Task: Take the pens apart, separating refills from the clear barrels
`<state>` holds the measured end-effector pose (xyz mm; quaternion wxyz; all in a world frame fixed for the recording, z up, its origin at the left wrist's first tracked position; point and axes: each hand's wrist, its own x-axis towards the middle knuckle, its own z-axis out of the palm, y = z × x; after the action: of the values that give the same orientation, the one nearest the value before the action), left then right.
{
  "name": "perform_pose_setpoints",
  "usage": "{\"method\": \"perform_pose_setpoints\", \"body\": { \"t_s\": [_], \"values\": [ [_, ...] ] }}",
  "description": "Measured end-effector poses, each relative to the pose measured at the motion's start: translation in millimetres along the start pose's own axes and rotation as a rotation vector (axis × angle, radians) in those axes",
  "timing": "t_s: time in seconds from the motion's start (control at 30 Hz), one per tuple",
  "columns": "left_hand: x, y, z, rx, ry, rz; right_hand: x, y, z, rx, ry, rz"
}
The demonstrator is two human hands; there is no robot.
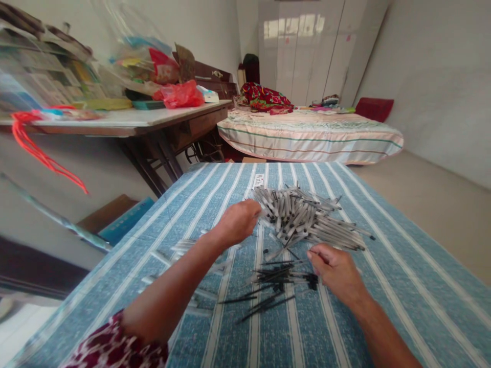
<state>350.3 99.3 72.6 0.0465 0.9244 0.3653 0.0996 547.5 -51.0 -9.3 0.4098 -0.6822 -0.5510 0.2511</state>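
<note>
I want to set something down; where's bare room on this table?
Bare striped cloth shows right of the right hand and forearm, and between both forearms, nearer than the black sticks. It's crowded mid-table: the heap of pale tubes, those sticks, and loose white tubes beside the left forearm.

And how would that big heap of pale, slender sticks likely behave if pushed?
The heap of pale sticks would probably spread and slide apart, since many pieces lie at differing angles. Each looks straight, so is likely stiff rather than floppy. Being slender, single ones are probably light.
</note>
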Motion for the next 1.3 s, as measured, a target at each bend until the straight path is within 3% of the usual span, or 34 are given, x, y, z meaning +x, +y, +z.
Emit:
{"method": "perform_pose_setpoints", "body": {
  "t_s": [0.03, 0.1, 0.17, 0.23, 0.3, 0.53, 0.73, 0.93, 1.3],
  "values": [
    [-6.8, 4.3, -6.7, -0.123, 0.061, -0.020, -1.7, -4.1, 1.3, 0.085, -0.023, 0.026],
    [-23.0, 14.5, -13.8, -0.695, 0.235, -0.130, -5.6, -12.8, 5.5, 0.277, -0.101, 0.081],
    [-40.5, 24.8, -11.7, -1.195, 0.296, -0.253, -9.7, -20.7, 11.1, 0.460, -0.191, 0.135],
    [-56.9, 32.8, -3.1, -1.456, 0.288, -0.370, -13.7, -26.9, 17.0, 0.608, -0.260, 0.190],
    [-70.9, 37.0, 7.2, -1.565, 0.262, -0.460, -17.1, -31.1, 21.4, 0.721, -0.294, 0.233],
    [-103.5, 33.9, 21.3, -1.664, 0.101, -0.607, -20.6, -33.4, 23.3, 0.843, -0.361, 0.323],
    [-119.0, 31.5, 21.9, -1.540, 0.003, -0.584, -21.4, -28.3, 24.4, 0.806, -0.451, 0.302],
    [-123.1, 29.5, 27.4, -1.531, 0.033, -0.613, -21.8, -25.6, 21.5, 0.808, -0.497, 0.200],
    [-119.9, 32.3, 22.4, -1.531, 0.080, -0.615, -21.4, -21.8, 33.6, 0.686, -0.380, 0.231]
  ]
}}
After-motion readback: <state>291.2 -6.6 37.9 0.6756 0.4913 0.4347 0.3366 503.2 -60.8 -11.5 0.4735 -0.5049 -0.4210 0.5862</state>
